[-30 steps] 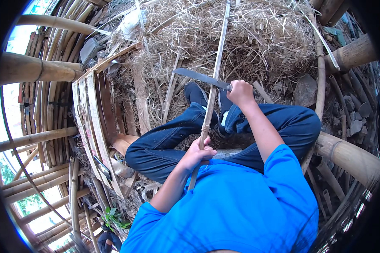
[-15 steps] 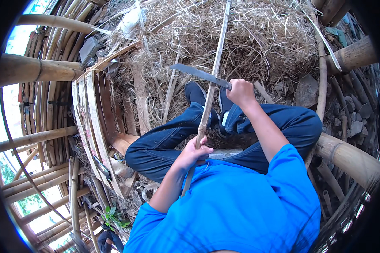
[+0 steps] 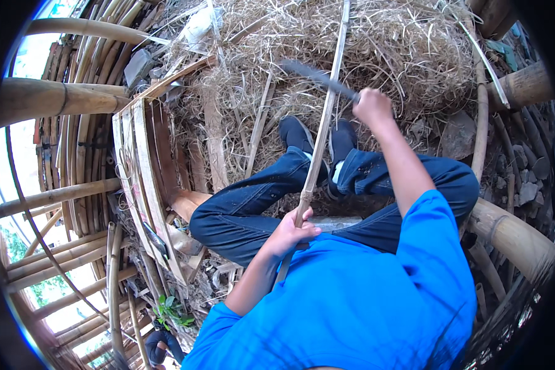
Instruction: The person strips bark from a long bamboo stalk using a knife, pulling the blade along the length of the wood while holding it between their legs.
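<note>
1. Bamboo strip (image 3: 322,126) — runs from shirt (image 3: 345,296) out over shavings (image 3: 407,49); probably light, stiff, splintery.
2. Left hand (image 3: 291,233): closed round it just below the node (image 3: 306,195) — apparently sound hold.
3. Right hand (image 3: 374,106): fisted on knife (image 3: 351,94), blurred blade (image 3: 311,74) crossing strip.

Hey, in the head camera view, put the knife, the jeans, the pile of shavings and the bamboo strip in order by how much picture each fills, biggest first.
1. Pile of shavings
2. Jeans
3. Bamboo strip, long but thin
4. Knife, its blade blurred
</note>
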Demonstrator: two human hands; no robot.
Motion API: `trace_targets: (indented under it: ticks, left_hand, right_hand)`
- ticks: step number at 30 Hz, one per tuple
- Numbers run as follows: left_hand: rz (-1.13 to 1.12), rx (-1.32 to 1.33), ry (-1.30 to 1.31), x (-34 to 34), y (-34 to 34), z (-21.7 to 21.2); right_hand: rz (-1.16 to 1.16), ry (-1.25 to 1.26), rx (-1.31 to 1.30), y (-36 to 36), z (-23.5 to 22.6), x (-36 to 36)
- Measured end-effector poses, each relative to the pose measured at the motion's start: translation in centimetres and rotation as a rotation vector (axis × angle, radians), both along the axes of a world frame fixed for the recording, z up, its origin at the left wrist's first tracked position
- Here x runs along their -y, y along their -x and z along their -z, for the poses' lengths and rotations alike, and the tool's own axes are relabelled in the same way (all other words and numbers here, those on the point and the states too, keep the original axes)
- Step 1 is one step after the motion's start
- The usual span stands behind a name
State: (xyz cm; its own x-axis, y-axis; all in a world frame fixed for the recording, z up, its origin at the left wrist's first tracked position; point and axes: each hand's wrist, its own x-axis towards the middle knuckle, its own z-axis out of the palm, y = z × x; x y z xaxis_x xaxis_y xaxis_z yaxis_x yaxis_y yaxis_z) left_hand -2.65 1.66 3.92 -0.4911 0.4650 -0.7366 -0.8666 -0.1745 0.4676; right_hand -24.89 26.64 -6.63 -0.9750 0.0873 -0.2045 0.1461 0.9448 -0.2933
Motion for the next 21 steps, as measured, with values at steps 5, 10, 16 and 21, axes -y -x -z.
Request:
trace_targets:
  ticks: [5, 10, 16, 21]
  left_hand:
    - [0.032, 0.014, -0.056, 0.7, -1.3, -0.8]
    - [0.031, 0.047, -0.06, 1.4, 0.2, -0.7]
    - [0.04, 0.015, -0.066, 1.3, 1.3, 0.1]
    - [0.105, -0.125, 0.088, 0.5, 1.9, 0.1]
  right_hand:
    - [0.115, -0.002, 0.02, 2.5, 1.0, -3.1]
    - [0.044, 0.135, 0.077, 0.1, -0.8, -0.9]
    - [-0.174, 0.347, 0.054, -9.3, -2.6, 4.1]
    - [-0.17, 0.261, 0.025, -8.7, -1.4, 4.2]
